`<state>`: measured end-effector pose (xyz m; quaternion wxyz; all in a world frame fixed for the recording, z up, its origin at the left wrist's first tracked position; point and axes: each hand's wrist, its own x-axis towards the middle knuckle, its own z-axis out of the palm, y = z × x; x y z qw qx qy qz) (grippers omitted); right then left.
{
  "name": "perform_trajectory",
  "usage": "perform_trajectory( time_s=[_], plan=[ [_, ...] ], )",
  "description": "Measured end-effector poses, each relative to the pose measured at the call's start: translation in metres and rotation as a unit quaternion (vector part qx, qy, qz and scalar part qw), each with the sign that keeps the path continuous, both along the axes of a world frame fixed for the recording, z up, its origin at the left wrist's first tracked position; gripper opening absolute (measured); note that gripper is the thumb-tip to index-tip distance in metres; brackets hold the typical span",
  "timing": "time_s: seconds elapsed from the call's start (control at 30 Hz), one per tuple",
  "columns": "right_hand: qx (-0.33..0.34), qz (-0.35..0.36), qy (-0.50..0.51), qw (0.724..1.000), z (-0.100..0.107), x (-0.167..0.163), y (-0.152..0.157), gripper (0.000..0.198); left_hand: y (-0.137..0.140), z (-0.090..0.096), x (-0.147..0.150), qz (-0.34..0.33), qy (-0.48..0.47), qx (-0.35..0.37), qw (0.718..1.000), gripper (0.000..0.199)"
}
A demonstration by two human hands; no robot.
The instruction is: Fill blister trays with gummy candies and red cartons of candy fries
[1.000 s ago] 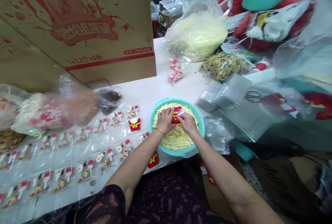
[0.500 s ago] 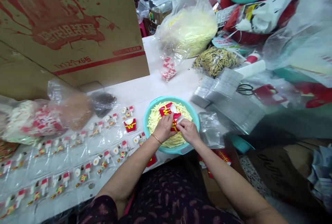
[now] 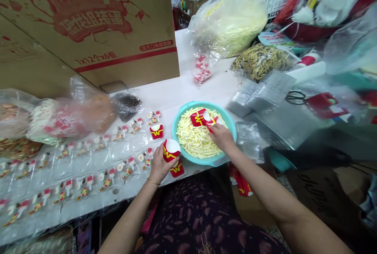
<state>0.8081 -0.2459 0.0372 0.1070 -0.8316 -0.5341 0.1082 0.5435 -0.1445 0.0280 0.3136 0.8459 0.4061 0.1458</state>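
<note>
My left hand (image 3: 160,166) has its fingers wrapped round a red fries carton (image 3: 171,152) with a yellow W and a white inside, held at the left rim of the turquoise basin (image 3: 176,138). Pale yellow stick pieces like french fries (image 3: 196,140) fill this basin. Over them my right hand (image 3: 223,138) is closed on a second red carton, its fingertips partly hidden. Another carton (image 3: 197,118) lies on the sticks beside it. On the table, a further carton (image 3: 176,170) sits below my left hand, and one with a pale top (image 3: 156,131) lies left of the basin.
Rows of clear packs with small food-shaped pieces (image 3: 107,181) cover the table's left. Behind them stand bags (image 3: 128,103) and a large cardboard box (image 3: 126,61). Clear plastic sheets (image 3: 250,140), stacked plastic trays (image 3: 271,89) and scissors (image 3: 295,97) lie to the right.
My hands were together over the basin on one carton. My left hand has moved left and down with a carton, while my right stays over the basin. The view has shifted slightly.
</note>
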Motion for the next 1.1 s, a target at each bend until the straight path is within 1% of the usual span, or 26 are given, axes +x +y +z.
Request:
perform_trajectory(
  time_s=[0.07,0.1,0.17,0.27,0.33,0.43,0.47,0.53,0.57,0.6,0.63,0.7,0.73,0.77,0.8,0.87,0.93,0.97,1.0,1.03,1.07,1.1],
  plan=[
    [0.012,0.091,0.027,0.995,-0.006,-0.028,0.009,0.037,-0.003,0.000,-0.003,0.013,0.004,0.000,1.000,0.077],
    [0.011,0.123,0.034,0.992,-0.009,-0.041,0.015,0.041,-0.004,0.001,-0.004,0.014,0.005,-0.001,1.000,0.076],
    [-0.012,0.143,0.028,0.989,-0.015,-0.061,0.029,0.042,-0.005,0.002,-0.004,0.011,0.002,-0.002,1.000,0.076],
    [-0.071,0.120,0.011,0.990,-0.022,-0.071,0.051,0.038,-0.004,0.004,-0.006,0.009,-0.003,-0.004,1.000,0.075],
    [-0.085,0.114,0.009,0.990,-0.026,-0.067,0.061,0.037,-0.005,0.005,-0.008,0.012,-0.003,-0.008,1.000,0.076],
    [-0.071,0.110,0.040,0.991,-0.028,-0.057,0.064,0.033,-0.008,0.005,-0.009,0.010,-0.006,-0.011,1.000,0.075],
    [-0.064,0.095,0.063,0.991,-0.028,-0.054,0.063,0.031,-0.009,0.005,-0.010,0.010,-0.008,-0.010,1.000,0.075],
    [-0.040,0.039,0.141,0.988,-0.027,-0.045,0.056,0.029,-0.009,0.005,-0.010,0.010,-0.011,-0.006,1.000,0.075],
    [-0.025,0.005,0.199,0.980,-0.026,-0.041,0.051,0.028,-0.008,0.005,-0.009,0.009,-0.013,-0.004,1.000,0.075],
    [-0.008,-0.026,0.268,0.963,-0.024,-0.037,0.046,0.027,-0.007,0.005,-0.008,0.008,-0.015,-0.003,1.000,0.075],
    [0.010,-0.053,0.345,0.937,-0.023,-0.033,0.041,0.025,-0.006,0.005,-0.007,0.004,-0.017,-0.004,1.000,0.075],
    [0.039,-0.098,0.484,0.869,-0.020,-0.026,0.030,0.022,-0.003,0.005,-0.001,-0.011,-0.021,-0.006,1.000,0.075],
    [0.049,-0.116,0.534,0.836,-0.019,-0.023,0.026,0.021,-0.002,0.005,0.002,-0.021,-0.022,-0.005,1.000,0.075],
    [0.054,-0.134,0.567,0.811,-0.018,-0.021,0.021,0.021,-0.001,0.005,0.006,-0.030,-0.022,-0.003,0.999,0.075],
    [0.055,-0.151,0.588,0.793,-0.017,-0.020,0.018,0.022,-0.001,0.004,0.010,-0.040,-0.022,0.000,0.999,0.075],
    [0.053,-0.175,0.619,0.764,-0.013,-0.019,0.013,0.026,-0.001,0.003,0.018,-0.062,-0.020,0.005,0.998,0.075],
    [0.058,-0.180,0.653,0.734,-0.008,-0.020,0.012,0.031,-0.002,0.002,0.027,-0.080,-0.018,0.007,0.997,0.074],
    [0.063,-0.174,0.667,0.722,-0.005,-0.021,0.012,0.032,-0.002,0.001,0.032,-0.087,-0.015,0.007,0.996,0.074],
    [0.063,-0.163,0.673,0.719,-0.002,-0.023,0.013,0.033,-0.003,0.000,0.037,-0.091,-0.011,0.008,0.996,0.074],
    [0.057,-0.147,0.669,0.726,0.001,-0.025,0.015,0.034,-0.004,0.000,0.043,-0.095,-0.007,0.010,0.995,0.073],
    [0.048,-0.128,0.653,0.745,0.003,-0.026,0.017,0.035,-0.005,-0.001,0.048,-0.098,-0.003,0.013,0.995,0.072],
    [0.038,-0.106,0.626,0.772,0.006,-0.028,0.019,0.038,-0.006,-0.002,0.053,-0.102,-0.001,0.018,0.995,0.071]
  ],
)
